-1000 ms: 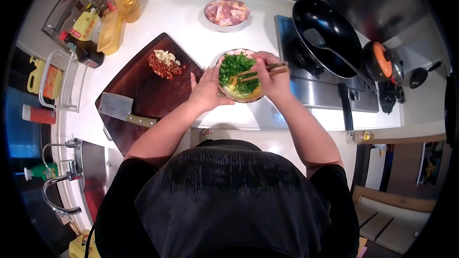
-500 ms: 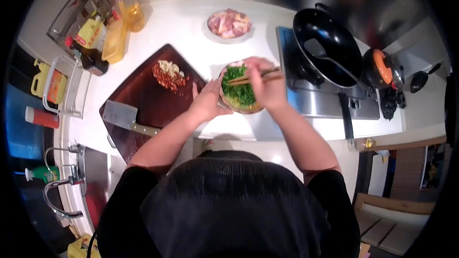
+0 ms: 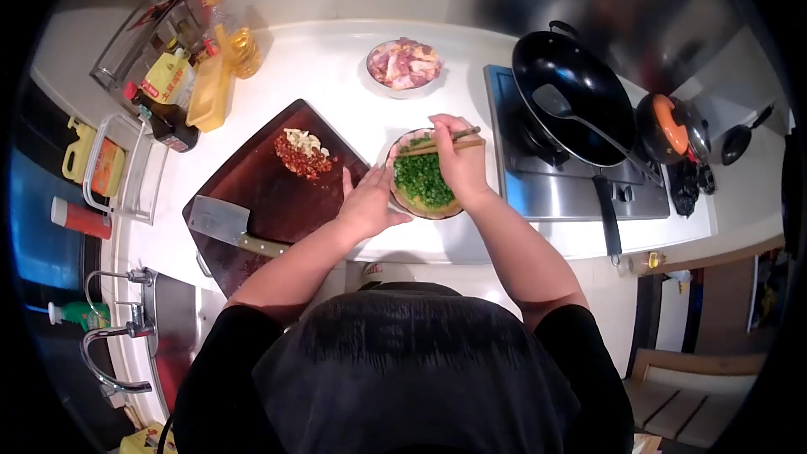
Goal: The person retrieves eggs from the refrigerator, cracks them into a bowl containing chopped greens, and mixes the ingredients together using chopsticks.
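Observation:
A bowl (image 3: 395, 193) stands on the white counter, full of chopped green herbs (image 3: 420, 178) over a yellowish liquid that shows at the near edge. My right hand (image 3: 461, 160) is closed on a pair of chopsticks (image 3: 419, 150), whose tips reach over the far part of the greens. Against the bowl's left side, my left hand (image 3: 370, 203) steadies it with fingers and thumb along the wall. Left of that hand lies a dark cutting board (image 3: 277, 202) with chopped red chili (image 3: 307, 161) and pale chopped garlic (image 3: 301, 141) on it. A cleaver (image 3: 220, 217) rests near the board's left edge.
Behind the bowl stands a dish of raw meat pieces (image 3: 404, 64). To the right, a black wok (image 3: 580, 67) with a spatula (image 3: 552, 101) sits on the stove (image 3: 580, 193). Bottles (image 3: 168, 122) stand at the back left; a sink faucet (image 3: 113, 353) is at the left.
The view has tilted, so the counter appears lower. My right hand has swung the chopsticks' tips from mid-bowl to the far part of the greens. My left hand stays at the bowl.

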A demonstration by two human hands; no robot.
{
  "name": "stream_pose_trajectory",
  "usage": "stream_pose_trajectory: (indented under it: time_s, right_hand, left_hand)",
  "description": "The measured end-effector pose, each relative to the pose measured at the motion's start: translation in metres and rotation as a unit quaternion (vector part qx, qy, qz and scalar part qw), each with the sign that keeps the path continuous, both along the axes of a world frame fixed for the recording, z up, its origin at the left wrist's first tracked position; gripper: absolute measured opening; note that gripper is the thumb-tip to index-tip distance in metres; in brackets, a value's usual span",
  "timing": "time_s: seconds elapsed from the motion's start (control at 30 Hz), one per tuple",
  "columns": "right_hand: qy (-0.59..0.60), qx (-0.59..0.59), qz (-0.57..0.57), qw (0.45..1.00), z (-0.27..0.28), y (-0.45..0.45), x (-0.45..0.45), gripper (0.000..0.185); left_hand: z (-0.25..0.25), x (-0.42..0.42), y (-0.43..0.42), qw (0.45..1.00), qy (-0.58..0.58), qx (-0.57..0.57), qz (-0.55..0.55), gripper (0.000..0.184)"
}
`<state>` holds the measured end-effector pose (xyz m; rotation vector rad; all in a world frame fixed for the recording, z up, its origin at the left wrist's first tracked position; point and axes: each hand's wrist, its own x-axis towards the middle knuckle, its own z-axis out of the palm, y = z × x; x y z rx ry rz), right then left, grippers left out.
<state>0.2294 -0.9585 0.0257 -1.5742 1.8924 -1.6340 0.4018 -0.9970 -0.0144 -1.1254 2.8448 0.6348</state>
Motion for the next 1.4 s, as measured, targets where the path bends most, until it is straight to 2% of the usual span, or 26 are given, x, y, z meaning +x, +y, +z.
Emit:
stream_pose_trajectory:
  time_s: [0.03, 0.1, 0.13, 0.3, 0.33, 0.4, 0.47, 0.5, 0.53, 0.6, 0.7, 0.8, 0.83, 0.97, 1.07, 1.2, 1.4]
  right_hand:
    - [-0.006, -0.007, -0.002, 1.000, -0.017, 0.000, -0.006, 0.016]
    - [-0.051, -0.018, 0.006, 0.999, -0.013, 0.013, -0.008, 0.014]
    - [-0.074, 0.013, -0.001, 0.997, -0.008, 0.017, -0.013, 0.014]
    - [-0.038, -0.074, -0.053, 0.995, 0.008, 0.004, -0.034, 0.015]
    - [-0.028, -0.077, -0.062, 0.995, -0.008, -0.004, -0.037, 0.015]
    - [-0.027, -0.025, -0.043, 0.998, -0.021, -0.001, -0.037, 0.016]
    - [-0.078, -0.007, -0.028, 0.997, -0.022, 0.012, -0.041, 0.016]
    - [-0.105, 0.002, -0.020, 0.994, -0.017, 0.022, -0.040, 0.016]
    - [-0.141, 0.066, -0.050, 0.986, 0.016, 0.036, -0.034, 0.013]
    - [-0.135, 0.042, -0.059, 0.988, 0.038, 0.053, -0.042, 0.014]
    - [0.021, 0.043, -0.045, 0.998, 0.051, 0.075, -0.053, 0.013]
    - [-0.093, 0.103, 0.001, 0.990, 0.041, 0.094, -0.048, 0.013]
    - [-0.098, 0.077, 0.008, 0.992, 0.034, 0.098, -0.047, 0.013]
    - [-0.121, 0.166, -0.057, 0.977, 0.043, 0.115, -0.038, 0.014]
    - [-0.270, 0.223, -0.095, 0.932, 0.011, 0.111, -0.039, 0.015]
    - [-0.431, 0.099, -0.118, 0.889, -0.023, 0.106, -0.025, 0.024]
    - [-0.410, 0.074, -0.085, 0.905, 0.000, 0.099, -0.028, 0.027]
  left_hand:
    - [0.001, 0.000, 0.000, 1.000, 0.001, 0.000, 0.000, 0.097]
    - [0.000, 0.000, 0.001, 1.000, 0.008, -0.001, 0.003, 0.097]
    - [-0.001, 0.001, 0.002, 1.000, 0.014, -0.003, 0.005, 0.096]
    - [0.001, 0.000, 0.006, 1.000, 0.001, 0.000, 0.006, 0.095]
    - [0.002, 0.000, 0.005, 1.000, -0.006, -0.001, 0.004, 0.094]
    - [0.003, 0.000, 0.005, 1.000, -0.013, -0.004, -0.001, 0.093]
    - [0.004, 0.001, 0.006, 1.000, -0.016, -0.007, -0.004, 0.093]
    - [0.007, 0.002, 0.006, 1.000, -0.028, -0.001, -0.006, 0.093]
    - [0.012, 0.002, 0.005, 0.999, -0.040, 0.006, -0.007, 0.094]
    - [0.012, 0.001, 0.005, 0.999, -0.035, -0.008, -0.005, 0.095]
    - [0.012, -0.005, -0.001, 0.999, -0.018, -0.045, 0.007, 0.101]
    - [0.004, -0.011, -0.013, 1.000, -0.009, -0.025, 0.007, 0.103]
    - [0.002, -0.012, -0.017, 1.000, -0.013, -0.018, 0.005, 0.104]
    - [-0.002, -0.013, -0.022, 1.000, -0.025, -0.007, -0.008, 0.103]
    - [-0.002, -0.015, -0.023, 1.000, -0.016, -0.001, -0.010, 0.103]
    - [-0.003, -0.014, -0.022, 1.000, -0.009, 0.000, -0.007, 0.105]
    - [0.003, -0.012, -0.020, 1.000, -0.001, 0.010, -0.008, 0.107]
